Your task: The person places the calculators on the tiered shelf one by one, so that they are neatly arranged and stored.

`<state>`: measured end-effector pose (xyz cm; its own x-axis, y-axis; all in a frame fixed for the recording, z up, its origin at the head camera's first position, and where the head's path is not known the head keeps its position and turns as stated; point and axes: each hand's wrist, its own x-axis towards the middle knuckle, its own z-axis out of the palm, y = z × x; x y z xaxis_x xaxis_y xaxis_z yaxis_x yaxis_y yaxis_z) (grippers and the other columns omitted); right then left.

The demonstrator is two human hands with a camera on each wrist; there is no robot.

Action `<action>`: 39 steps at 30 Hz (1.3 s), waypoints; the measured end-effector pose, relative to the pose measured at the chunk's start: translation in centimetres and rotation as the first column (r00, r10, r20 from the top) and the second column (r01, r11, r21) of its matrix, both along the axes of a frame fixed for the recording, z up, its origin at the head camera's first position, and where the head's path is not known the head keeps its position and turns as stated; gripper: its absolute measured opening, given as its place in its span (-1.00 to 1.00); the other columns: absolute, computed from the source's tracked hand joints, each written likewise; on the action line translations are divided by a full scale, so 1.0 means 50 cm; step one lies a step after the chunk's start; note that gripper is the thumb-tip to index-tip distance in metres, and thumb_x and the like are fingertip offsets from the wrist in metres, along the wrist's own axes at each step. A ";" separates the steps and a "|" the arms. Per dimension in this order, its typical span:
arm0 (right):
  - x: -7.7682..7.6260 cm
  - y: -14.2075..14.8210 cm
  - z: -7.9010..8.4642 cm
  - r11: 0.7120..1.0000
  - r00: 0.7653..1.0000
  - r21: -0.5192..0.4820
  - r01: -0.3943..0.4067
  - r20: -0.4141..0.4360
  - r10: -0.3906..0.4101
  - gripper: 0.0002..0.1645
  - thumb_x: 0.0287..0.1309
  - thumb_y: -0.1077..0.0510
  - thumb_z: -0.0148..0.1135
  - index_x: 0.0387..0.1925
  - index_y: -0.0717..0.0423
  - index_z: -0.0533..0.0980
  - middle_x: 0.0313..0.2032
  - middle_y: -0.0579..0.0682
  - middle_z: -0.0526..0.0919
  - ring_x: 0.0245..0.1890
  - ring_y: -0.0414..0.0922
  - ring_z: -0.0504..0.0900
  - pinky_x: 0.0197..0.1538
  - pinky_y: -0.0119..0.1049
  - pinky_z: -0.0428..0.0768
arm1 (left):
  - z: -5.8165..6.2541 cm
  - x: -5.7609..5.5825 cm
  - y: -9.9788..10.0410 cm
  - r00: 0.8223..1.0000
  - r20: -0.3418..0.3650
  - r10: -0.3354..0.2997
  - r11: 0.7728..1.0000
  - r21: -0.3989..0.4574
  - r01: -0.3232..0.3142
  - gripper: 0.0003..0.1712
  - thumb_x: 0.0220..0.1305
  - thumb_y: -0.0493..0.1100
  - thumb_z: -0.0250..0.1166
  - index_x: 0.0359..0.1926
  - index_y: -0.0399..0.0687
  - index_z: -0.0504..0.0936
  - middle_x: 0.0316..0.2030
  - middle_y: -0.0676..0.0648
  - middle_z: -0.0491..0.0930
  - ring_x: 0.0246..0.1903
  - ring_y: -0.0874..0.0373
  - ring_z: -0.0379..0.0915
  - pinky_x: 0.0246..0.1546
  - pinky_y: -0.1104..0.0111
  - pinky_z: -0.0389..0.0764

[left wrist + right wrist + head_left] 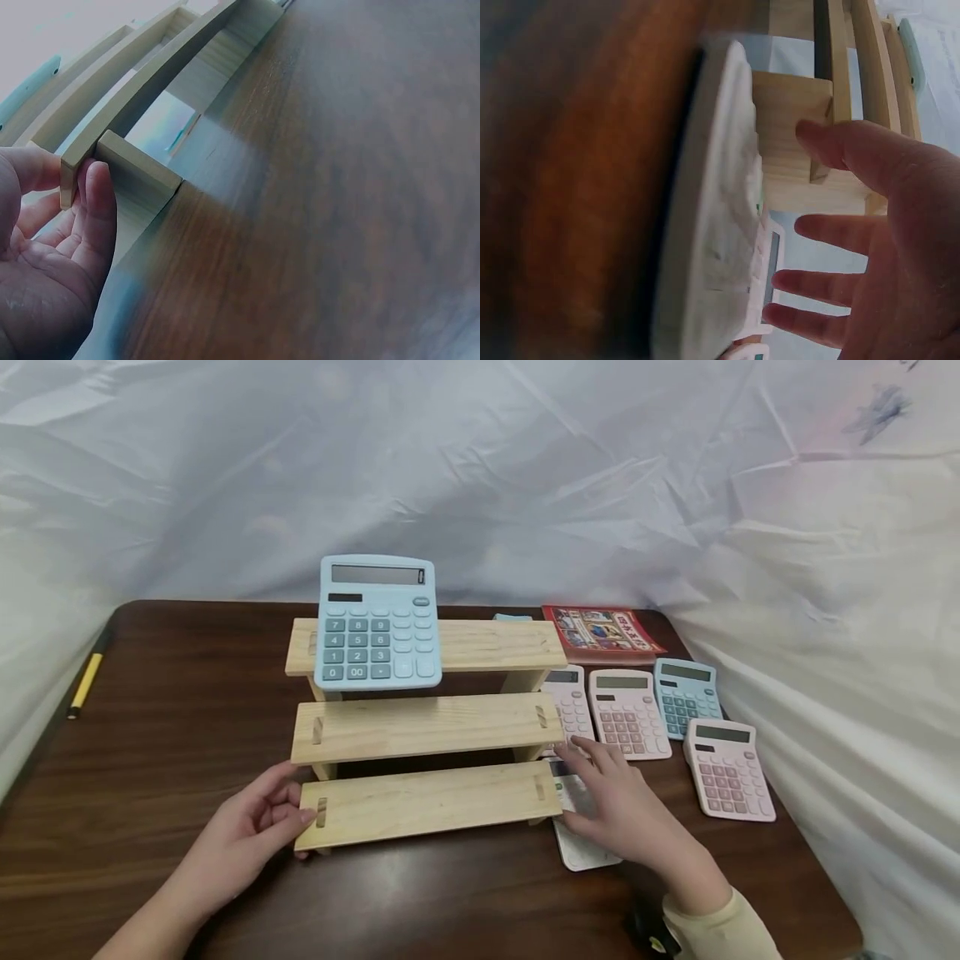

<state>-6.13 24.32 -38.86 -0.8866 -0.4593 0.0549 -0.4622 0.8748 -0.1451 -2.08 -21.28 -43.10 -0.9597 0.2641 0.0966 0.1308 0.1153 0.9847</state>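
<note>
A three-step wooden display rack (427, 727) stands on the table. My left hand (251, 831) pinches the left end of its lowest step, thumb on top and fingers underneath, as the left wrist view (52, 247) also shows. At the rack's right end is my right hand (618, 802), its fingers extended and spread. Its thumb lies at the end of the lowest step, but whether it touches is hard to tell. Under that hand lies a white calculator (588, 853), partly covered. A light blue calculator (378, 622) leans upright on the left part of the rack's upper steps.
Right of the rack lie pink calculators (731, 768) and a blue calculator (686, 697). A red booklet (603, 635) sits at the back right, with a blue edge (512, 617) showing behind the rack. A yellow-and-black marker (87, 683) is at the table's left edge. Pale sheeting (480, 485) hangs behind.
</note>
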 end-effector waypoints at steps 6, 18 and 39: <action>0.016 -0.007 -0.018 1.000 0.999 0.025 -0.004 0.037 0.003 0.10 -0.09 -0.38 0.39 0.43 -0.07 0.22 0.40 0.11 0.14 0.33 0.13 0.16 -0.06 0.24 0.47 | -0.003 0.000 -0.003 1.000 -0.007 -0.023 0.999 0.029 0.023 -0.47 0.32 -0.48 0.15 0.26 -0.25 0.24 -0.31 -0.33 0.43 -0.49 0.03 0.56 -0.57 0.14 0.62; 0.015 -0.020 -0.026 0.996 0.998 0.079 -0.051 0.026 0.049 0.15 -0.12 -0.39 0.40 0.39 0.13 0.26 0.43 0.20 0.04 0.36 0.18 0.10 0.07 0.15 0.47 | -0.004 -0.003 -0.005 0.999 -0.026 -0.039 0.998 0.045 0.040 -0.45 0.32 -0.48 0.15 0.28 -0.25 0.23 -0.31 -0.31 0.45 -0.50 0.04 0.54 -0.57 0.14 0.62; 0.012 -0.015 -0.024 0.969 0.974 0.141 0.203 0.069 -0.214 0.02 -0.15 -0.17 0.39 0.39 -0.03 0.26 0.29 0.25 0.16 0.17 0.28 0.18 -0.33 0.22 0.47 | -0.001 0.001 -0.002 0.999 0.004 -0.032 0.998 0.048 0.032 -0.46 0.33 -0.45 0.17 0.27 -0.23 0.23 -0.29 -0.35 0.45 -0.48 0.04 0.55 -0.56 0.13 0.62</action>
<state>-5.51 23.58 -40.05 -0.9624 -0.2620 -0.0720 -0.2587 0.9645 -0.0523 -2.05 -21.40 -43.13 -0.9512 0.2899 0.1056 0.1291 0.0634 0.9896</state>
